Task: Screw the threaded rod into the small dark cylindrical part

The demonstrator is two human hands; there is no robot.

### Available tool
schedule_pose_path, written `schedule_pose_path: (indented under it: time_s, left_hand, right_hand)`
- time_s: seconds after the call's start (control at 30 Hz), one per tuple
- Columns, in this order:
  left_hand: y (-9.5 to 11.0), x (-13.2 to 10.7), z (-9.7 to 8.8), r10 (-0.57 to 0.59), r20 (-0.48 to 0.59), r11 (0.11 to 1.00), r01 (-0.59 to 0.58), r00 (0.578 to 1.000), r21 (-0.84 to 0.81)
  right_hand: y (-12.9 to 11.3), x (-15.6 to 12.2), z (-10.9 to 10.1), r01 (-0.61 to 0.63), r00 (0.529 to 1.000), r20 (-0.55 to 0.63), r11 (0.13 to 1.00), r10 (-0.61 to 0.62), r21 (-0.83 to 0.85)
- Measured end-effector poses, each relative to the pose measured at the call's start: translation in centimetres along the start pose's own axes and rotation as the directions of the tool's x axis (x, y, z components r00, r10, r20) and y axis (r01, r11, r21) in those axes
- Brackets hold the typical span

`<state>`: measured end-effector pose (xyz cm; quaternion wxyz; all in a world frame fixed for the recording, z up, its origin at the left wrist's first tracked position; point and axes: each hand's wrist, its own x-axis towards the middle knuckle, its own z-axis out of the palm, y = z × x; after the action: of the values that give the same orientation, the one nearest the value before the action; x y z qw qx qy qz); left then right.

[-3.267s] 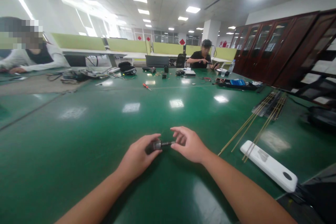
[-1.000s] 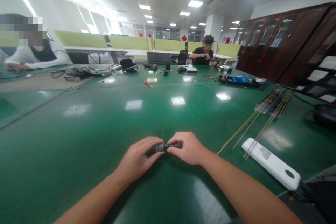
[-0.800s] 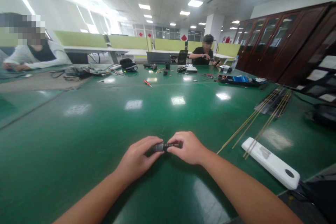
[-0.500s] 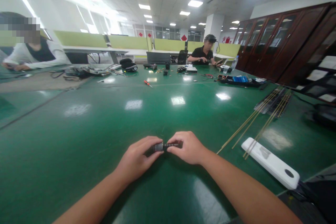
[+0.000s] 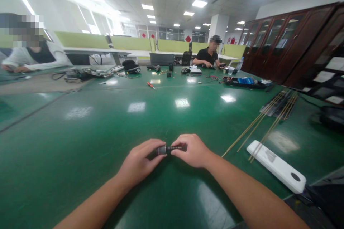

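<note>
Between thumb and fingers, my left hand (image 5: 141, 161) grips a short grey cylinder (image 5: 162, 150), motor-like in look, lying sideways. A thin dark ridged rod (image 5: 174, 147) extends from its right end. My right hand (image 5: 192, 151) is closed in a pinch on that rod, partly covering its far end. Whether cylinder and rod are one piece or two, I cannot tell. Both hands are low over the green table (image 5: 107, 121), fingertips a short distance apart.
Thin yellowish sticks (image 5: 252, 127) and a white elongated device (image 5: 276, 166) lie to my right. Farther off are a red screwdriver (image 5: 151, 85), a black tray of parts (image 5: 245, 82) and scattered electronics. One person (image 5: 208, 55) sits across the table, another (image 5: 40, 57) at the left.
My hands and the parts in them look almost unmoved. The person across the table has lowered their hands slightly, and the person at the left has shifted a little.
</note>
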<state>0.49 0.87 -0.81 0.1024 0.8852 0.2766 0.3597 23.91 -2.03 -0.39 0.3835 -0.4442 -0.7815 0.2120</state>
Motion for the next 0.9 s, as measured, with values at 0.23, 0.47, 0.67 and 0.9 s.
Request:
schedule_pose_path:
  time_s: [0.23,0.47,0.67,0.9]
  left_hand:
    - [0.25,0.11,-0.08,0.004,-0.004,1.0,-0.004,1.0,0.005]
    - [0.22,0.09,-0.14,-0.011,-0.009,1.0,0.012,1.0,0.022]
    - [0.14,0.1,-0.11,-0.003,-0.008,1.0,0.004,1.0,0.03]
    - [0.08,0.1,-0.17,0.007,-0.021,1.0,-0.007,1.0,0.029]
  right_hand:
    - [-0.02,0.08,-0.12,0.001,1.0,-0.001,1.0,-0.001,-0.01]
    - [-0.07,0.02,-0.17,-0.006,1.0,0.004,1.0,0.006,-0.012]
    - [-0.11,0.05,-0.22,-0.017,1.0,0.002,1.0,0.017,-0.008]
    - [-0.31,0.06,-0.35,-0.02,1.0,-0.003,1.0,0.02,0.006]
